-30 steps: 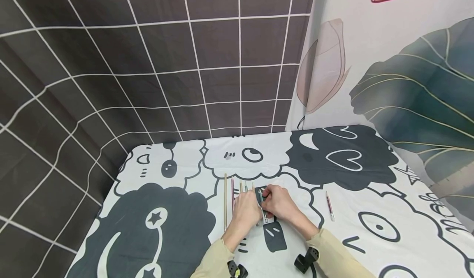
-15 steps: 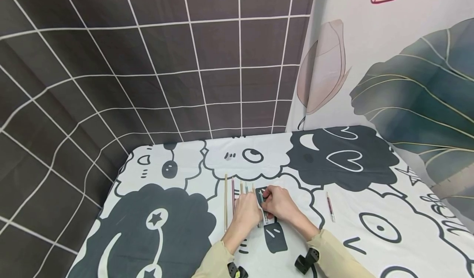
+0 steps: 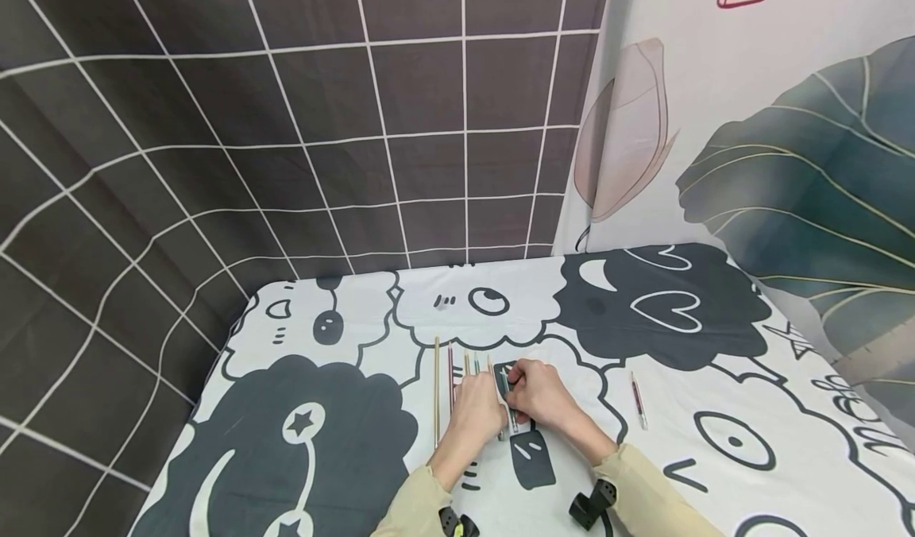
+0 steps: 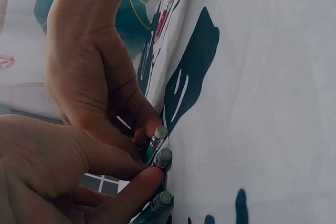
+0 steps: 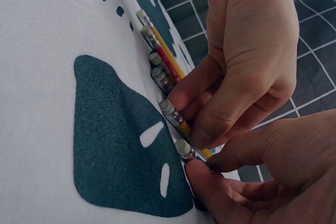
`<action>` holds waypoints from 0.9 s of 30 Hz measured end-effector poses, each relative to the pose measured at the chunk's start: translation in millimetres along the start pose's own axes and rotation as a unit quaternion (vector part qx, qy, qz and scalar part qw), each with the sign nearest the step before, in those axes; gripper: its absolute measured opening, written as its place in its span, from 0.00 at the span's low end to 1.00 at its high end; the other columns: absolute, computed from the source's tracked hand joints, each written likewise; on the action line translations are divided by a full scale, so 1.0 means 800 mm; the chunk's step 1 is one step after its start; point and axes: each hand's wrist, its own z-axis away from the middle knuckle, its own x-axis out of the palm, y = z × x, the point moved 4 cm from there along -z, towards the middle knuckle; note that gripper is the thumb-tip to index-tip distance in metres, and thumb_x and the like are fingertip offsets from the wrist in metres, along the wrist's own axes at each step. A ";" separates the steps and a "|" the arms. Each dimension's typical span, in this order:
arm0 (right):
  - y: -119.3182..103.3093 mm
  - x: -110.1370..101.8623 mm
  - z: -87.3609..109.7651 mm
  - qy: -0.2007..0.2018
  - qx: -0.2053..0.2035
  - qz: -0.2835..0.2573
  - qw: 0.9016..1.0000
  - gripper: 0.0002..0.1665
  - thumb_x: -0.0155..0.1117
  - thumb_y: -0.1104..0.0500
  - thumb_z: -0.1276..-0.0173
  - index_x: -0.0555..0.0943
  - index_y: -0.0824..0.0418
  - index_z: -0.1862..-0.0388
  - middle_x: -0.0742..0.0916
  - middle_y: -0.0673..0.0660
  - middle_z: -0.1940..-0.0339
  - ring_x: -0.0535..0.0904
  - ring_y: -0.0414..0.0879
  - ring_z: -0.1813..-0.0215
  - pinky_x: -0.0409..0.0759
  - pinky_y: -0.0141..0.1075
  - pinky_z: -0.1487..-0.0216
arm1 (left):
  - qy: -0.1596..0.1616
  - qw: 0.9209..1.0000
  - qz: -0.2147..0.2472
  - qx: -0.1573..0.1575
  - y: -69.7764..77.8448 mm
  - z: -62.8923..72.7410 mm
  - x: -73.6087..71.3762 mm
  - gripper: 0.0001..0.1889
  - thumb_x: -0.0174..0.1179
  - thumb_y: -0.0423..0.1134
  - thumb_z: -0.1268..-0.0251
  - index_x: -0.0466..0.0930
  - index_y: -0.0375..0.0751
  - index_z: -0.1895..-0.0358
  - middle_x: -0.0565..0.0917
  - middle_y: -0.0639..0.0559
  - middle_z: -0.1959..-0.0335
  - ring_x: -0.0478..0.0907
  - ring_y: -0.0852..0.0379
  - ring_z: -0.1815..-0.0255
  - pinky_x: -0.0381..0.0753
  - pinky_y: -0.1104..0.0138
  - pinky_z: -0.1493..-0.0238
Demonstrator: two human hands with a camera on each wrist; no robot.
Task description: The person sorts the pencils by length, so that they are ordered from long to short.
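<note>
Several eraser-tipped pencils lie side by side, pointing away from me, on the patterned cloth. My left hand point(image 3: 477, 406) pinches one yellow pencil point(image 5: 184, 126) near its eraser end, between thumb and fingers. Just to its right, my right hand point(image 3: 539, 390) pinches a green pencil point(image 4: 150, 153), the last in the row on that side. Both hands are close together, their thumbs almost meeting in the right wrist view. Left of them lie a long yellow pencil point(image 3: 437, 394) and a red pencil point(image 3: 450, 370). My left hand covers the middle of the row.
A separate red pencil point(image 3: 638, 399) lies off to the right on the black-and-white cloth point(image 3: 493, 513). Behind the table hangs a dark grid curtain point(image 3: 422, 164). A leaf-patterned white curtain point(image 3: 643, 13) hangs at the right.
Both hands stay almost still, still pinching the same pencils. The head view shifts only slightly.
</note>
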 end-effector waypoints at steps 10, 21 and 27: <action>-0.001 -0.001 0.002 -0.005 0.007 -0.001 1.000 0.09 0.63 0.76 0.49 0.78 0.69 0.68 0.79 0.51 0.88 0.77 0.42 0.89 0.74 0.32 0.84 | -0.001 1.000 0.002 -0.014 0.001 0.000 -0.001 0.06 0.61 0.19 0.59 0.79 0.26 0.73 0.72 0.49 0.89 0.67 0.62 0.93 0.65 0.72 0.93; 0.001 -0.014 0.009 0.004 -0.005 -0.008 1.000 0.06 0.62 0.74 0.45 0.79 0.69 0.68 0.79 0.51 0.86 0.78 0.44 0.89 0.74 0.33 0.82 | 0.000 1.000 0.023 -0.008 -0.004 0.007 -0.010 0.09 0.66 0.27 0.49 0.74 0.37 0.77 0.71 0.53 0.87 0.68 0.59 0.87 0.65 0.69 0.87; 0.004 -0.024 0.015 0.018 0.008 -0.011 1.000 0.05 0.64 0.73 0.42 0.79 0.68 0.66 0.79 0.51 0.83 0.78 0.43 0.88 0.75 0.33 0.82 | 0.004 1.000 0.021 0.004 -0.005 0.013 -0.016 0.07 0.67 0.31 0.47 0.81 0.32 0.67 0.73 0.56 0.86 0.68 0.63 0.87 0.66 0.69 0.85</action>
